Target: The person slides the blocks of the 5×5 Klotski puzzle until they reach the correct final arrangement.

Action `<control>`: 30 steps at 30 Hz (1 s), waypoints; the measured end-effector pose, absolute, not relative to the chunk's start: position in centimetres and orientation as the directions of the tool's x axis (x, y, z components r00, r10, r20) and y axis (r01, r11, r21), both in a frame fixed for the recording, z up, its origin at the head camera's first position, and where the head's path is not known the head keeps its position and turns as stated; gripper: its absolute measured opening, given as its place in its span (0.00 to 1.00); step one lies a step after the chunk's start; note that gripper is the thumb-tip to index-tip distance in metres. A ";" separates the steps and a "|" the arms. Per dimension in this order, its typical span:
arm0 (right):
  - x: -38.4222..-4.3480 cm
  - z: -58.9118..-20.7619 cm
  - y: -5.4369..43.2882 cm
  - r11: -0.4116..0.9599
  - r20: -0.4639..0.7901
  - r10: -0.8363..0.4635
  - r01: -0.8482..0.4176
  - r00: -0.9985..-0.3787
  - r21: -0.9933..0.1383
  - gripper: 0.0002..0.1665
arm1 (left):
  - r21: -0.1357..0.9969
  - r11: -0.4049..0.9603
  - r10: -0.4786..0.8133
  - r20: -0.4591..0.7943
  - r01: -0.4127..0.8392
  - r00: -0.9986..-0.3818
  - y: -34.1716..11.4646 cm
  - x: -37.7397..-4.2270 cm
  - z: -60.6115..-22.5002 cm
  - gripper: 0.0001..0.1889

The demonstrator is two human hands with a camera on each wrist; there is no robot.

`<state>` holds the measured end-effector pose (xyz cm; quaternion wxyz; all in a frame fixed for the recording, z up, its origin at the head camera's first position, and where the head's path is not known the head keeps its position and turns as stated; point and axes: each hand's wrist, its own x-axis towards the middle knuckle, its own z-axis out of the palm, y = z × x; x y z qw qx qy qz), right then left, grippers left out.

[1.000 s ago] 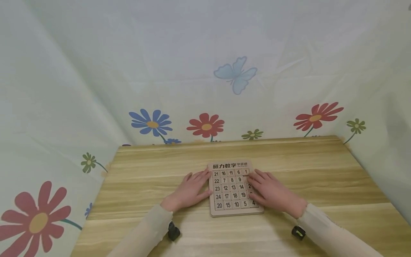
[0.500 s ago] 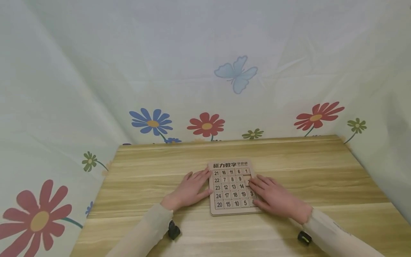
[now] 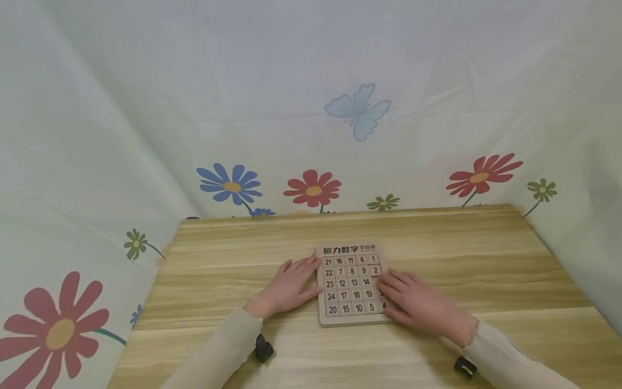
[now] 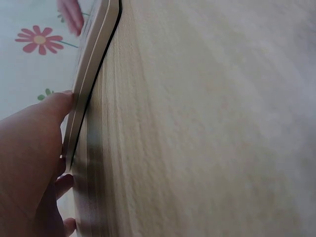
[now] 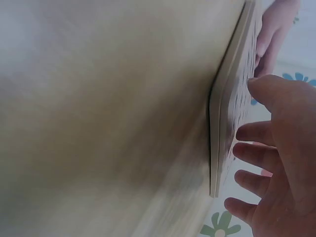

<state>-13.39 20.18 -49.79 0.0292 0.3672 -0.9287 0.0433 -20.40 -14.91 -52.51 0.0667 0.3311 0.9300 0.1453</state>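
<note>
A wooden number sliding puzzle (image 3: pixel 356 319) with Chinese lettering along its far edge lies flat on the table. My left hand (image 3: pixel 285 286) rests against its left edge, fingers extended; in the left wrist view the left thumb (image 4: pixel 60 102) touches the side of the board. At the right edge, my right hand (image 3: pixel 421 301) has its fingertips over the right column, in the third row. The 2 tile (image 3: pixel 375 270) sits just beyond those fingertips, under the 1 tile (image 3: pixel 373 259). The 3 and 4 tiles are partly hidden by the right hand.
The wood-grain table (image 3: pixel 233 243) extends around the puzzle on all sides. Behind it and at the sides hangs a pale cloth (image 3: pixel 272 124) printed with flowers and a blue butterfly. Black wrist devices (image 3: pixel 263 348) hang below both sleeves.
The 2 tile has slid away from me, from the third row to the second in the right column. My right hand has drawn back slightly; the left hand stays put.
</note>
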 end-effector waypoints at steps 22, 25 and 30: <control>-13.4 -50.5 21.0 0.697 0.157 -0.698 -0.713 -0.699 -0.075 0.34 | 0.320 0.741 0.632 -0.034 0.591 -0.774 -14.8 -20.4 -52.5 0.40; -13.6 -50.3 20.9 0.702 0.132 -0.696 -0.707 -0.706 -0.080 0.34 | 0.318 0.742 0.631 -0.035 0.590 -0.775 -14.8 -20.4 -52.4 0.39; -12.6 -49.9 21.2 0.675 0.154 -0.723 -0.736 -0.674 -0.052 0.31 | 0.313 0.742 0.633 -0.036 0.592 -0.774 -14.9 -20.4 -52.4 0.40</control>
